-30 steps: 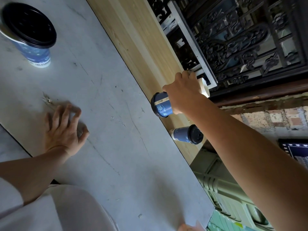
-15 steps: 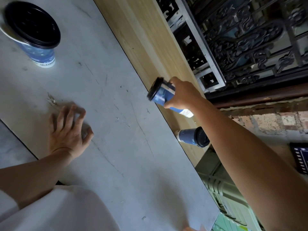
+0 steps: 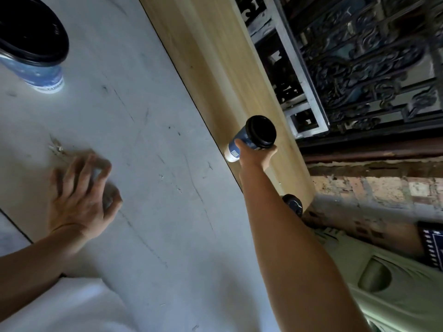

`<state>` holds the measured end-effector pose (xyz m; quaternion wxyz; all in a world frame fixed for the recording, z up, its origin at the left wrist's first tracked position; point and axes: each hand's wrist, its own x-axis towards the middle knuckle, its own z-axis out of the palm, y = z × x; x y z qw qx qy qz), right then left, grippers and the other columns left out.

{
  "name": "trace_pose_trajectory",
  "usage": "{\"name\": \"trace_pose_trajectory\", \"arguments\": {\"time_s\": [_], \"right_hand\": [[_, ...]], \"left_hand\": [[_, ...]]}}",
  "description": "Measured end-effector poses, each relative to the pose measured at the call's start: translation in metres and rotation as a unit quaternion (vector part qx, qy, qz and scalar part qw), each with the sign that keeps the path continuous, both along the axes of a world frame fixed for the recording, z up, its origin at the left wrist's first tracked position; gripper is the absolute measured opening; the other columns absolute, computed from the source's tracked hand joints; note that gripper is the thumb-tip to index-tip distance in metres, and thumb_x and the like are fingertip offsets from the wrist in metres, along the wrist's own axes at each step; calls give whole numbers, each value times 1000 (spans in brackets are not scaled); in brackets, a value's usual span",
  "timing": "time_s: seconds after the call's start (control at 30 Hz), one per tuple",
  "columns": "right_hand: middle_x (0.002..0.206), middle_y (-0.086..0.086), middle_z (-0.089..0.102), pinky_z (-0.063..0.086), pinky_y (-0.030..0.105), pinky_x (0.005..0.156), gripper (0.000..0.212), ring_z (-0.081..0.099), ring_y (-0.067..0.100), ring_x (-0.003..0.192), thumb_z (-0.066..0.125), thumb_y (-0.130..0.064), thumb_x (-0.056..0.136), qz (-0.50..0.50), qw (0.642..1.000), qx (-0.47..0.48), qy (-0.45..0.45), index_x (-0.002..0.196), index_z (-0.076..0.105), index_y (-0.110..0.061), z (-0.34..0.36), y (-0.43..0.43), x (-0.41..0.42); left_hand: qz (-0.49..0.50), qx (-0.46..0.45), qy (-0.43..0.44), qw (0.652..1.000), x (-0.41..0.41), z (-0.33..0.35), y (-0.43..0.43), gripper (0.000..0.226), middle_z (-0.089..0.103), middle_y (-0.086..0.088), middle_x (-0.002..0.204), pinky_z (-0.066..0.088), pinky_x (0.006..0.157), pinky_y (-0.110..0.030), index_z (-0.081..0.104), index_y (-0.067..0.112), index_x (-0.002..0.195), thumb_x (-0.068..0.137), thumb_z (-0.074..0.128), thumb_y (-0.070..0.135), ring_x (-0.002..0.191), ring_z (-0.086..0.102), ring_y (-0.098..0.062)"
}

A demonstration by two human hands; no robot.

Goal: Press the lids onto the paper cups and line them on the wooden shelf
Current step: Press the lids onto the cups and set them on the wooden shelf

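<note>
My right hand (image 3: 256, 155) grips a blue paper cup (image 3: 251, 140) with a black lid, its base resting on the wooden shelf (image 3: 215, 68) near the edge of the grey table. A second lidded blue cup (image 3: 293, 205) stands further along the shelf, mostly hidden behind my right forearm. A third blue cup (image 3: 36, 61) with a black lid stands on the grey table (image 3: 148, 164) at the top left. My left hand (image 3: 81, 195) lies flat on the table with its fingers spread, holding nothing.
An ornate black iron grille (image 3: 359, 56) with a pale frame runs behind the shelf. A brick wall (image 3: 371, 190) and a pale green plastic object (image 3: 383, 283) lie beyond the shelf's end. White cloth (image 3: 79, 305) covers the bottom left.
My right hand turned the cup from tilted in the air to upright and lowered it onto the shelf beside the second cup. My left hand stayed on the table.
</note>
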<state>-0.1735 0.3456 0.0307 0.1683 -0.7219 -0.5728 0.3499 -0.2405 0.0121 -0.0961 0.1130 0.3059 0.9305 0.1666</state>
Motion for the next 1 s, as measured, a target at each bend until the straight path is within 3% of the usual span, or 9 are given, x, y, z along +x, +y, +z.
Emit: {"name": "trace_pose_trajectory", "arguments": {"time_s": [0.1, 0.2, 0.37, 0.5, 0.67, 0.8, 0.87, 0.97, 1.0], "right_hand": [[115, 1, 55, 45, 29, 82, 75, 56, 26, 99, 87, -14, 70, -49, 997, -25, 54, 127, 38, -16, -12, -7, 0], [114, -1, 52, 43, 30, 81, 76, 55, 25, 100, 85, -11, 69, -55, 994, -38, 82, 129, 38, -19, -17, -11, -3], [112, -2, 50, 47, 32, 78, 67, 52, 20, 94, 81, -6, 70, -67, 990, -62, 107, 116, 35, -22, -21, -14, -1], [112, -1, 53, 56, 47, 91, 73, 56, 22, 96, 83, -6, 64, -84, 984, -65, 140, 118, 38, -22, -28, -16, 4], [115, -2, 52, 57, 46, 93, 76, 58, 25, 108, 84, -13, 55, -86, 981, -83, 150, 113, 38, -30, -30, -17, 8], [105, -4, 53, 55, 33, 75, 64, 66, 19, 89, 79, -10, 74, -89, 977, -121, 148, 121, 40, -29, -21, -19, 14], [103, -2, 57, 55, 35, 82, 48, 64, 14, 81, 68, -10, 87, -128, 970, -136, 155, 126, 45, -24, -15, -27, 19], [123, 10, 63, 51, 41, 101, 36, 66, 21, 105, 47, -17, 99, -171, 952, -195, 165, 133, 53, -8, -24, -44, 38], [127, 11, 62, 53, 38, 97, 37, 65, 21, 108, 46, -22, 99, -179, 949, -205, 158, 132, 55, -8, -29, -50, 46]], "left_hand": [[-3, -5, 1, 1000, -1, 0, 1, 78, 31, -16, 160, 7, 121, -58, 47, 16, 144, 77, 42, 55, 149, 21, -40], [-7, -9, -3, 1000, -2, 1, 1, 80, 29, -15, 161, 3, 122, -55, 45, 16, 145, 76, 42, 56, 153, 17, -33], [-6, -15, -3, 1000, -2, 2, 0, 80, 31, -16, 160, 3, 122, -55, 46, 16, 145, 76, 42, 56, 148, 21, -41], [-7, -16, -2, 1000, -2, 3, 0, 79, 30, -15, 160, 1, 122, -52, 45, 16, 146, 78, 40, 56, 153, 18, -32], [-8, -21, -8, 1000, -2, 7, 1, 78, 28, -12, 162, 3, 123, -54, 45, 18, 146, 79, 41, 56, 150, 21, -38], [-9, -27, -10, 1000, -2, 9, 0, 78, 29, -12, 162, 2, 123, -53, 45, 18, 146, 78, 41, 57, 153, 19, -33], [-8, -29, -15, 999, -2, 9, 0, 78, 28, -12, 162, -1, 123, -51, 46, 18, 146, 78, 40, 57, 155, 11, -23], [-4, -31, -25, 999, -2, 10, 1, 79, 28, -13, 162, -5, 122, -48, 46, 17, 146, 78, 40, 56, 153, 16, -34], [-3, -31, -25, 999, -2, 10, 1, 78, 29, -13, 162, -5, 122, -48, 46, 16, 146, 78, 40, 56, 151, 17, -38]]}}
